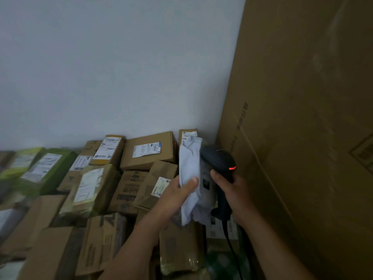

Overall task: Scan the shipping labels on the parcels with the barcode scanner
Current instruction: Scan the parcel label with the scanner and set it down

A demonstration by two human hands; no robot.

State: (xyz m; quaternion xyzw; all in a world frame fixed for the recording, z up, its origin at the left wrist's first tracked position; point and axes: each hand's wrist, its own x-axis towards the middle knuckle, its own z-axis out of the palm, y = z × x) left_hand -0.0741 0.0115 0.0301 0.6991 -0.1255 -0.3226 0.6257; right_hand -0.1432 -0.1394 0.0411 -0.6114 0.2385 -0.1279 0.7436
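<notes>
My left hand (179, 194) grips a soft white plastic mailer parcel (189, 168) and holds it upright above the heap. My right hand (232, 188) is closed around the handle of a black barcode scanner (219, 158). The scanner's head sits right against the mailer's right side, with a red light glowing on its back. Its black cable hangs down past my right forearm. A patch of label with a dark square code (205, 183) shows on the mailer between the two hands; the remainder of that face is hidden.
A heap of cardboard parcels (149, 150) with white shipping labels fills the floor up to the white wall (121, 67). Green-wrapped parcels (46, 168) lie at the left. A very tall cardboard box (302, 118) stands close on the right.
</notes>
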